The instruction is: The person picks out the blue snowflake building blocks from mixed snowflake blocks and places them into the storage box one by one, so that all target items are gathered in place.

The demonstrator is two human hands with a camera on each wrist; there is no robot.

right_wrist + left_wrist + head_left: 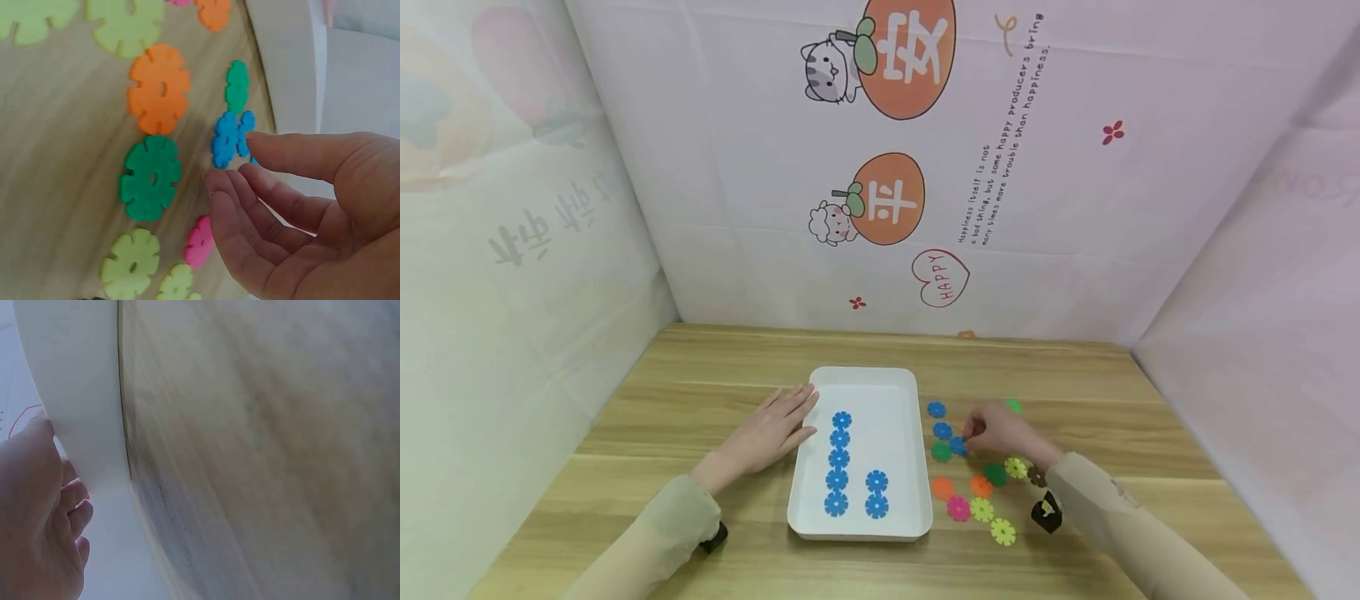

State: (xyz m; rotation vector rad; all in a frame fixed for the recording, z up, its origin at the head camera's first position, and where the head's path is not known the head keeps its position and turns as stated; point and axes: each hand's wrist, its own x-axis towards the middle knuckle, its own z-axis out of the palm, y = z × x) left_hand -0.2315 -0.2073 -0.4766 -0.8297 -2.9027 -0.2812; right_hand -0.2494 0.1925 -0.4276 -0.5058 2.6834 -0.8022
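My left hand (767,433) rests with fairly straight fingers on the left rim of the white tray (898,521); in the left wrist view the fingers lie along the tray wall (81,394). Inside the tray, a column of several blue snowflake discs (838,458) stands left of a pair of blue discs (876,481). My right hand (1003,432) is right of the tray, its fingertips at a blue snowflake disc (958,446) on the table. From the right wrist, thumb and bent fingers show a gap between them, with a blue disc (225,140) just beyond.
Loose discs lie right of the tray: green (942,452), orange (942,487), pink (958,508), yellow-green (1002,532) and dark brown (1037,476). More blue discs (936,409) sit near its right wall. Printed white cloth (1037,292) hangs behind the wooden table (737,358).
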